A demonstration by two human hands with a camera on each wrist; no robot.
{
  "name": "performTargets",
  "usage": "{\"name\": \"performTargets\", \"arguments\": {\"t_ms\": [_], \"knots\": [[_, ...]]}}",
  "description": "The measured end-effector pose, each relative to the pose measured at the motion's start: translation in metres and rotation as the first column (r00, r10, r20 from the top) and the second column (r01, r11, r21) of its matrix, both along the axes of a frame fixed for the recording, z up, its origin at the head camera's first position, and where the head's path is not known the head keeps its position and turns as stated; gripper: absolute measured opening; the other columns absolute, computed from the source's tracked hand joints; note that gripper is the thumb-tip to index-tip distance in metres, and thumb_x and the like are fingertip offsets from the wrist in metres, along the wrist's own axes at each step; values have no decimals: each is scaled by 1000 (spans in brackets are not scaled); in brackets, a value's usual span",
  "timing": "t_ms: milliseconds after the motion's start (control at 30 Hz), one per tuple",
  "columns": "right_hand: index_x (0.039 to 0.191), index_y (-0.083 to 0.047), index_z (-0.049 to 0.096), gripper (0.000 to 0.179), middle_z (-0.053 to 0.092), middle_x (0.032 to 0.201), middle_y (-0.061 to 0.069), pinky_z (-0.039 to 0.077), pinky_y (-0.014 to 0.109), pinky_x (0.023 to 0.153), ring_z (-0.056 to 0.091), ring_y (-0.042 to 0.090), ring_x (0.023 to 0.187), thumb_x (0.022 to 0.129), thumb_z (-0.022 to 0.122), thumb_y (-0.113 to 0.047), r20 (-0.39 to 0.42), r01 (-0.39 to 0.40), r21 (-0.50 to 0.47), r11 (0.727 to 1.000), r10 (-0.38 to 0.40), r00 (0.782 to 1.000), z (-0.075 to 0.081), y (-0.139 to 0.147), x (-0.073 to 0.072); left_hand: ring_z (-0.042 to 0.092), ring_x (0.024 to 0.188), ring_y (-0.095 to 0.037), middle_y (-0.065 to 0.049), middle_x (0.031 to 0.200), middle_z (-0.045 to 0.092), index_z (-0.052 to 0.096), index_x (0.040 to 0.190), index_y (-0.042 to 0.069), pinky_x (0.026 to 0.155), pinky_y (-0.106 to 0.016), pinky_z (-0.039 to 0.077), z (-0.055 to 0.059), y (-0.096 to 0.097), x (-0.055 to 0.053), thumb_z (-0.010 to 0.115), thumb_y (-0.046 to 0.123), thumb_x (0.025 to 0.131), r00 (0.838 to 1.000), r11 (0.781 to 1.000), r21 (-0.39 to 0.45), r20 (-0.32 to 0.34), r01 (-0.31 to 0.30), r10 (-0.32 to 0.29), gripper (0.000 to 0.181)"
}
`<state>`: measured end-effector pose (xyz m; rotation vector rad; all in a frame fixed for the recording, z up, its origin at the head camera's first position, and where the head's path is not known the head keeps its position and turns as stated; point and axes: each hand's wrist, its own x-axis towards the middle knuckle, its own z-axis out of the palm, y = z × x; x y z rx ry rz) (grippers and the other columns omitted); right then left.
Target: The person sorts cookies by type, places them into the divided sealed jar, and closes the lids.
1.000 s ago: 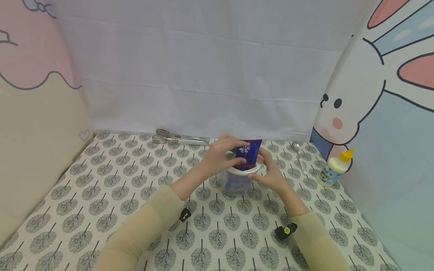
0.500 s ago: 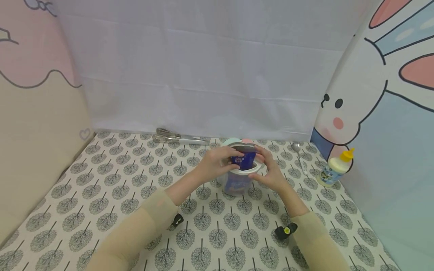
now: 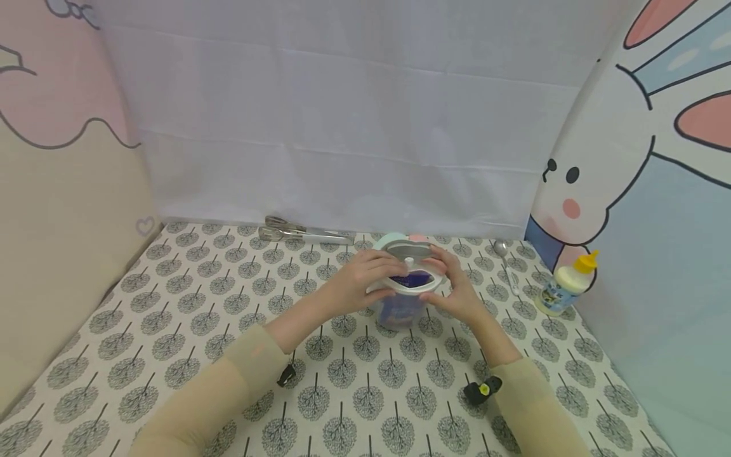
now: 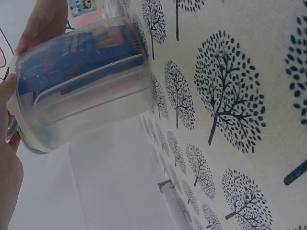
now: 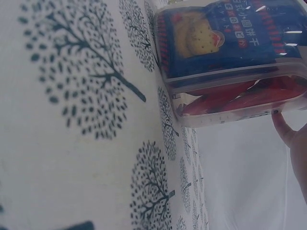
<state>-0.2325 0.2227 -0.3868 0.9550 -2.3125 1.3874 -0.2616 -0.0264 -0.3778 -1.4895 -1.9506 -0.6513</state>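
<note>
A clear plastic storage container (image 3: 398, 312) with a white rim stands upright on the cloth, its lid raised at the back. Inside it sits a blue cookie packet (image 5: 230, 36); in the head view only the packet's top shows through the opening. My left hand (image 3: 365, 276) is at the rim's left side, thumb along the front and fingers over the opening; the fingertips are partly hidden. On the other side, my right hand (image 3: 457, 289) grips the container with the thumb in front and fingers behind. Red wrapping (image 5: 249, 98) shows through the container wall in the right wrist view.
Metal tongs (image 3: 308, 236) lie at the back left. To the right are a spoon (image 3: 506, 263) and a squeeze bottle (image 3: 562, 289) with a yellow cap. A white curtain (image 3: 342, 127) hangs behind the table's far edge.
The blue cookie packet has gone down into the container from above the rim. My left hand has let go of its upper part and come to the rim. My right hand has stayed put.
</note>
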Motion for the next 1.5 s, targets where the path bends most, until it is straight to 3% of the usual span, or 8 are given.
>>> {"name": "performTargets", "arguments": {"t_ms": [267,467,600,700,933,1200,1367,1500], "knots": [[139,2,26,87,33,144,-4,28,69,101,33,14,132,80,72,-41,-60,-38,-3,999,37,998,-3,-2,-1,52,118,-20,-1,117,65,65,113,14,108,-35,37,-2,-5,3,76,23,78,999,997,-66,30,-39,42,38],[145,1,11,98,37,140,27,32,67,99,43,15,125,79,75,-31,-52,-41,-8,999,40,998,-2,-1,-1,44,124,-28,-13,133,47,47,132,9,108,-41,36,-4,-9,0,80,27,72,993,992,67,70,-105,100,71],[143,3,12,100,39,133,33,35,46,105,45,10,121,77,75,-38,-50,-23,-9,1000,23,998,-1,-1,-2,36,133,-27,-9,144,40,17,150,17,113,-46,28,-9,-11,-6,82,29,70,924,980,30,340,-198,176,104],[131,10,24,87,41,128,33,36,32,105,43,23,126,79,70,-44,-138,-72,-9,997,70,988,0,-3,-5,39,133,-22,-3,141,46,22,150,21,114,-44,27,-13,-11,-9,79,27,73,870,982,8,464,-190,164,96],[108,4,40,57,40,124,36,27,32,112,34,48,125,84,63,-42,-280,-112,19,993,113,953,1,-5,-9,40,130,-26,-7,134,49,59,119,17,112,-39,32,-16,-11,-11,72,24,80,947,995,20,311,-97,86,41],[102,2,44,50,38,123,40,29,28,108,33,53,122,83,62,-41,-254,-124,5,992,122,960,0,-5,-8,44,125,-28,-12,129,52,64,110,15,110,-35,35,-17,-11,-12,73,21,77,974,996,67,221,-58,41,35],[103,5,45,43,38,126,38,36,26,104,34,50,124,82,68,-25,-236,-146,-2,989,141,961,0,-4,-7,45,126,-29,-12,129,53,64,111,13,110,-35,35,-16,-9,-10,73,18,78,972,995,69,230,-67,50,35],[111,6,45,46,34,133,37,40,42,105,27,51,130,75,73,1,-142,-118,53,992,125,982,4,3,-6,39,132,-26,-8,136,49,60,120,14,112,-36,32,-8,-13,-5,73,20,80,935,993,-32,334,-115,119,42]]}}
